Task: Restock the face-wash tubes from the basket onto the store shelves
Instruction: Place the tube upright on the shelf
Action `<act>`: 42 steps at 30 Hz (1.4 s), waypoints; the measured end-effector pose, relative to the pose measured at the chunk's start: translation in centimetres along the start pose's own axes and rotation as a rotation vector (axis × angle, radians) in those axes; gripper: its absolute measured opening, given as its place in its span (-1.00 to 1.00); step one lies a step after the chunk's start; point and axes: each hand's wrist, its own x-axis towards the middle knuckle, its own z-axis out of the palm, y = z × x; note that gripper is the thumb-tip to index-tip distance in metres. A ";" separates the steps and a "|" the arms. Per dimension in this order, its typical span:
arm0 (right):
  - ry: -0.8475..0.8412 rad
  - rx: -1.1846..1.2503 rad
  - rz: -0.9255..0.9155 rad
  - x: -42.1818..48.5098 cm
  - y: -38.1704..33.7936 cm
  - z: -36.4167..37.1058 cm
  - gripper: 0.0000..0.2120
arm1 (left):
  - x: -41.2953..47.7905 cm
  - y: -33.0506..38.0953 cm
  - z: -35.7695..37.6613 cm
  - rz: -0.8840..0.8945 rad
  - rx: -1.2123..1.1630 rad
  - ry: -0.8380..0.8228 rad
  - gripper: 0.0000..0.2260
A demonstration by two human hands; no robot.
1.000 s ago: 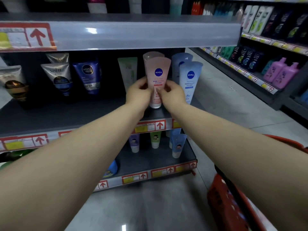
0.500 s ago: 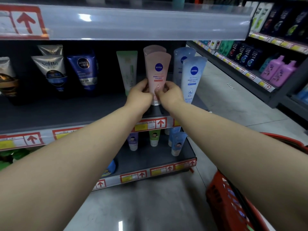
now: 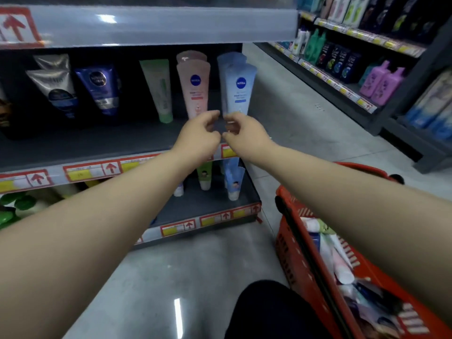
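standing on shelf (image 3: 73, 148), pink tube (image 3: 194, 89) — just beyond left hand (image 3: 198, 135), right hand (image 3: 244, 135); fingers loose, empty

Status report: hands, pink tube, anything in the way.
Left hand and right hand loosely curled, empty, at shelf front. Pink tube upright beside blue tube. Nothing blocking; more tubes in red basket.

We find the left hand (image 3: 198, 137) and right hand (image 3: 245, 135) side by side, nearly touching, fingers loosely curled and holding nothing. Just beyond the left hand's fingertips, the pink tube (image 3: 194, 86) stands upright on the shelf (image 3: 97, 143). Just beyond the right hand's, the blue tube (image 3: 239, 89) stands likewise. Below the right forearm sits the red basket (image 3: 293, 243), with tubes inside.
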 end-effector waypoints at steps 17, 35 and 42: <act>-0.116 -0.521 0.222 -15.5 22.0 -12.3 -0.53 | -7.0 4.6 25.2 0.378 0.799 -0.654 -0.63; -0.143 -0.241 1.061 -22.6 35.6 -5.9 -0.50 | -11.5 -2.0 37.0 0.177 1.268 -1.287 -0.63; 0.063 0.503 1.269 -21.3 35.5 -6.6 -0.50 | -10.1 -1.7 37.6 -0.186 0.732 -1.097 -0.75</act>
